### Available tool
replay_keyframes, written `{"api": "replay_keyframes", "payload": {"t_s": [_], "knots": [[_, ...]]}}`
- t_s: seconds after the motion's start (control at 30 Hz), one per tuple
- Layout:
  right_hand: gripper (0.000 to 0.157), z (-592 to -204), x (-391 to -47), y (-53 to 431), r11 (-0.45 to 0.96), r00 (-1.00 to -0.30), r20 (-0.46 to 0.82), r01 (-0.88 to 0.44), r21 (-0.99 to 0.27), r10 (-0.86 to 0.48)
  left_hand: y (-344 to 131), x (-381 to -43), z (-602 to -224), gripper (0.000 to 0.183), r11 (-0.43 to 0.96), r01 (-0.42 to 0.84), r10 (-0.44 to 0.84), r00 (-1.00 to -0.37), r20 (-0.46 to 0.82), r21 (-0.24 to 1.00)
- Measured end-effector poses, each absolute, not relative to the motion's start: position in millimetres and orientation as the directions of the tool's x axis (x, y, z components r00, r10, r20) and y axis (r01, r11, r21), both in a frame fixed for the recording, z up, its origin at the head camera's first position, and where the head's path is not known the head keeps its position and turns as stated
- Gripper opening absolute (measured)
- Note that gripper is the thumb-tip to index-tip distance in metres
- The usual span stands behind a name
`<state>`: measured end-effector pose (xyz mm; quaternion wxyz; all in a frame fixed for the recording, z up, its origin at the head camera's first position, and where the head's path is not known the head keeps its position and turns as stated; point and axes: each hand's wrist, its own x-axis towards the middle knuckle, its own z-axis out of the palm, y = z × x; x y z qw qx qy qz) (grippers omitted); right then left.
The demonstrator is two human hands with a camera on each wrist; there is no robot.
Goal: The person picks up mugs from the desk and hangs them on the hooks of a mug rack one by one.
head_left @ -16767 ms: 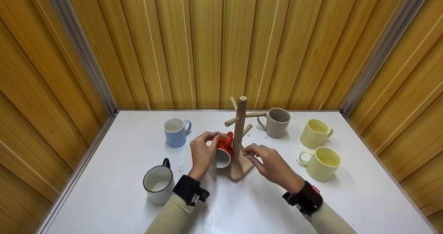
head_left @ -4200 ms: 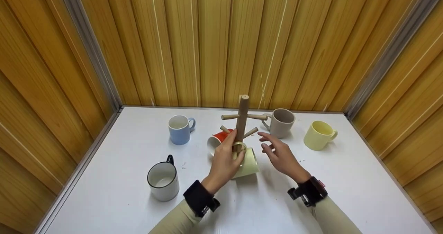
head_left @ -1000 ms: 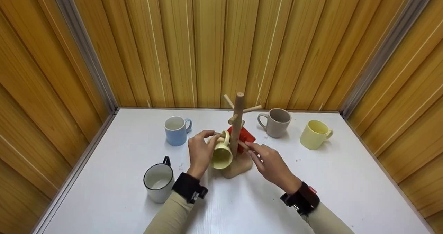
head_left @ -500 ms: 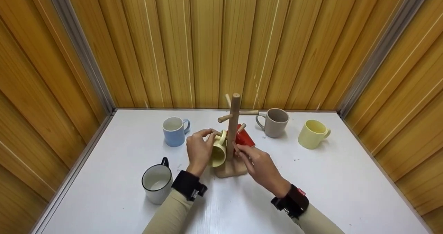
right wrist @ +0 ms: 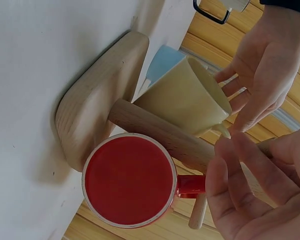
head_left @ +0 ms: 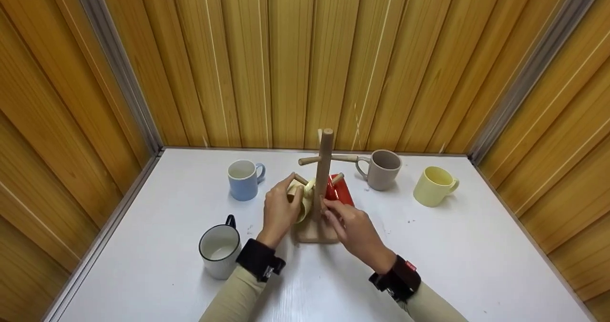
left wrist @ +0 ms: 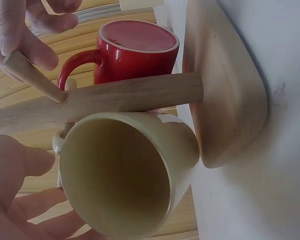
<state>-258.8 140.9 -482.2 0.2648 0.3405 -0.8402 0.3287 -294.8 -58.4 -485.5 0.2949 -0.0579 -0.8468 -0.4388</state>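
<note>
A wooden mug tree (head_left: 325, 165) stands mid-table. A pale yellow mug (left wrist: 180, 145) hangs by its handle from a lower left peg, mouth tilted toward me. My left hand (head_left: 278, 212) is at this mug, fingers spread and relaxed by its rim, thumb near the handle; the fingertips are partly hidden behind it. With my right hand (head_left: 360, 229) I pinch the end of a lower front peg (left wrist: 35, 77). Behind the post a red mug (right wrist: 130, 180) hangs from another lower peg, its base turned outward.
Left of the tree stand a blue mug (head_left: 243, 184) and a white mug (head_left: 220, 250) with black rim and handle. To the right are a taupe mug (head_left: 382, 172) and another yellow mug (head_left: 432, 187). Upper pegs (head_left: 344, 158) stick out bare. Wood-look panels (head_left: 286, 65) enclose the table.
A yellow mug from the right now hangs on the tree. Over the last second the tree has turned, its front swinging left; my right hand moved left with its peg, while my left fingers loosened.
</note>
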Motion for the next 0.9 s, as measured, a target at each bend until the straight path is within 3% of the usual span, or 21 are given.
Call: {"api": "replay_keyframes", "payload": {"t_s": [0.9], "knots": [[0.026,-484.3,-259.4,144.0,0.544,-0.650,0.641,-0.737,-0.400,-0.409,-56.9,-292.1,-489.5,0.048,0.594,0.341,-0.142,-0.847,0.512,0.729]]}}
